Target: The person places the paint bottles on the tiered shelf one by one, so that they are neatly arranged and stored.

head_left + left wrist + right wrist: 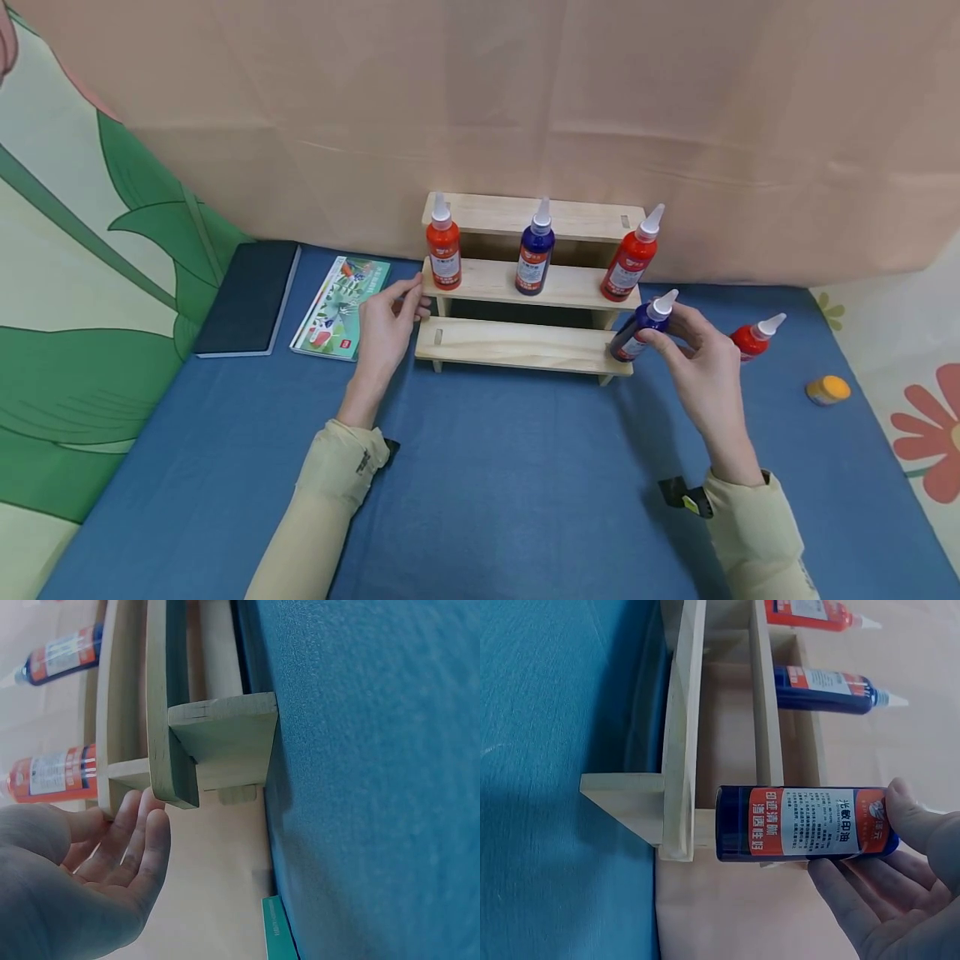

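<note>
My right hand pinches a blue squeeze bottle with a white pointed cap, thumb on one side and fingers on the other. The bottle tilts over the right end of the lowest step of a three-step wooden rack; in the right wrist view a gap shows between its base and that board. At the rack's left side, my left hand holds the end of the middle step between thumb and fingertips. On that step stand an orange-red bottle, another blue bottle and a red bottle.
Right of my right hand are another red bottle, partly hidden, and a small yellow-capped jar. A colourful booklet and a dark notebook lie to the left on the blue cloth. A beige curtain hangs close behind the rack.
</note>
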`<state>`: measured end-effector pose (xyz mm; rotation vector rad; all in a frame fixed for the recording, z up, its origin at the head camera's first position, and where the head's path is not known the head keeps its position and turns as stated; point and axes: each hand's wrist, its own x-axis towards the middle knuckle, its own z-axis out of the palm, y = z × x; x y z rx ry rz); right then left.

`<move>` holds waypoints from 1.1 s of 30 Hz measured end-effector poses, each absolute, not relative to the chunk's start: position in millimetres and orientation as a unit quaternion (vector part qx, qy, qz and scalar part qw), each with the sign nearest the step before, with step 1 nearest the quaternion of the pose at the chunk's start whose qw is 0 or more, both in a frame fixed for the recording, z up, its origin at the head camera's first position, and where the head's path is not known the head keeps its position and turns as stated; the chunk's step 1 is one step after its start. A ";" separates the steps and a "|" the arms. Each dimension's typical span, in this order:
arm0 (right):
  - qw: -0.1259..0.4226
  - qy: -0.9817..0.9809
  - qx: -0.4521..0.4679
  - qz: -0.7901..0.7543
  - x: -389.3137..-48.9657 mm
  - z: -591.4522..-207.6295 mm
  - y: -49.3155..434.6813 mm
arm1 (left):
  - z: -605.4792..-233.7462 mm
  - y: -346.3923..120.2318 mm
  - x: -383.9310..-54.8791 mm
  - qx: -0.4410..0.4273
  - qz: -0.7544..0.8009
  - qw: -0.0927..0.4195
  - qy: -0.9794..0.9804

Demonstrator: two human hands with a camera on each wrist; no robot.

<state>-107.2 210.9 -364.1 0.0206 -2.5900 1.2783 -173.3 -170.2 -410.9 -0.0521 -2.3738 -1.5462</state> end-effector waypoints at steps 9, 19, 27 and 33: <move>0.114 -0.889 0.017 0.442 -110.0 -368.0 205.2 | -412.5 -170.2 -174.3 -0.022 -0.540 0.153 -0.827; 0.100 -0.895 0.012 0.435 -112.6 -372.1 202.1 | -413.3 -171.6 -174.6 -0.024 -0.541 0.158 -0.825; 0.103 -0.888 0.016 0.448 -111.8 -372.0 202.7 | -412.8 -171.7 -174.8 -0.025 -0.546 0.157 -0.823; 0.113 -0.885 0.012 0.452 -110.5 -372.4 205.6 | -413.4 -171.3 -174.3 -0.023 -0.543 0.153 -0.826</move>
